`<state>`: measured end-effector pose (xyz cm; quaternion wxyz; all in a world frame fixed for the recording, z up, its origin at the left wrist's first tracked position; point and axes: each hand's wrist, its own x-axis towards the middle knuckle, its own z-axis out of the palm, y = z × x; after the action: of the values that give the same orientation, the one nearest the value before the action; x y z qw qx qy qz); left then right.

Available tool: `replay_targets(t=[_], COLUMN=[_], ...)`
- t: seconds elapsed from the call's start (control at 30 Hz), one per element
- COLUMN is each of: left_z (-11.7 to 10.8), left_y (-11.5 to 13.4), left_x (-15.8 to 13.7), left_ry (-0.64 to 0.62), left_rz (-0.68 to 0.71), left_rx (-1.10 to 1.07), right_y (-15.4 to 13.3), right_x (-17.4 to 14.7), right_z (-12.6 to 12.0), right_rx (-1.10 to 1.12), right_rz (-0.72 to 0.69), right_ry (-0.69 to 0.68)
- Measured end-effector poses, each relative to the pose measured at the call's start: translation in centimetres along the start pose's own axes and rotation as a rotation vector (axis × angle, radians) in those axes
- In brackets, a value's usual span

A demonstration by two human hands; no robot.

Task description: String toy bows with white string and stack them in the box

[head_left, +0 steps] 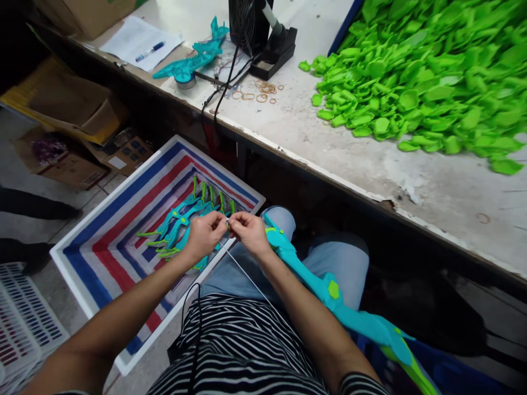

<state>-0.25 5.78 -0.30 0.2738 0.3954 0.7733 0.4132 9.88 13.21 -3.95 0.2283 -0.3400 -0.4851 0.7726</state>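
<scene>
My left hand (206,235) and my right hand (252,235) meet over the bin's near edge, fingertips pinched close together. Between them shows a tiny white bit, apparently the end of the thin white string (247,274). From just below the hands, that string slants down across my lap toward my right forearm. A long turquoise plastic piece (304,272) with green parts, shaped like a toy bow, lies over my thighs and passes behind my right forearm. Similar turquoise pieces (181,219) with green tips lie in the striped bin (111,230), partly hidden by my left hand.
A bench (354,170) runs along the front, carrying a heap of green plastic parts (411,93), rubber bands (265,88), a black stand (274,55), a turquoise piece (197,57) and paper with a pen (150,51). Cardboard boxes (69,104) and a white crate (28,323) stand left.
</scene>
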Motion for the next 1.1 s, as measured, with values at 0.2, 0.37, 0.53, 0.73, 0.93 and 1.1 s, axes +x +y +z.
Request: replay_targets(t=[0.2,0.37,0.53,0.73,0.93,1.1], left_z=[-0.8,-2.5,-2.4,-3.0,-3.0,-1.4], left_y=[0.1,0.0,0.5,0.8,0.9,0.3], left_x=[0.7,1.2,1.4,2.3,2.5,1.4], left_ry=[-0.156,-0.284,-0.282,-0.459,-0.455,-0.168], left_rz=[-0.146,0.143,0.324,0.352,0.357,0.138], left_rx=[-0.307,0.062,0.582,0.740,0.705,0.234], right_y=[0.2,-0.3,-0.5,-0.1,-0.6,-0.8], right_x=[0.0,0.1,0.1,0.1,0.2,0.4], right_z=[0.4,0.1,-0.2,-0.6,-0.8,-0.2], right_rx=[-0.002,-0.081,-0.214,-0.223,-0.159,-0.020], right_rz=[-0.027,-0.027,-0.088,-0.104,-0.069,-0.022], right_ry=[0.016,-0.040,0.002,-0.049,-0.066,-0.026])
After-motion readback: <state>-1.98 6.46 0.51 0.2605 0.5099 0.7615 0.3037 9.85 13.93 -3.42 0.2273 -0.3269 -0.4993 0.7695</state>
